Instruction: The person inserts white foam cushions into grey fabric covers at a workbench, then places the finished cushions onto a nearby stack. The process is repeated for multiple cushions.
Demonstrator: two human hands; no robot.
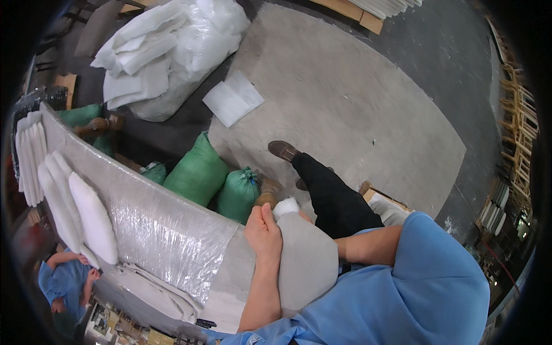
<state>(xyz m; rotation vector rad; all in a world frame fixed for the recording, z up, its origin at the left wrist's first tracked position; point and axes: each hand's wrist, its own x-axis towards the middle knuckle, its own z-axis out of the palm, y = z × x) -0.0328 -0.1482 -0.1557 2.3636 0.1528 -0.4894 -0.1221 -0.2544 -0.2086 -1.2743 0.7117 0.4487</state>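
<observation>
A grey fabric cushion cover [307, 259] rests against my body, and a tuft of white stuffing [286, 206] pokes out at its far end. The fingers of my left hand [265, 231] are closed on the left edge of the cover, near the stuffing. My right forearm passes behind the cover. Only a sliver of my right hand [305, 217] shows beside the stuffing, its fingers hidden.
A plastic-wrapped table [161, 236] on my left bears white pads [92, 218] and folded grey covers [161, 290]. Green sacks [197, 169] stand beyond it. White sheets [233, 99] lie on the grey floor mat [345, 86]. Another person [66, 287] stands across the table.
</observation>
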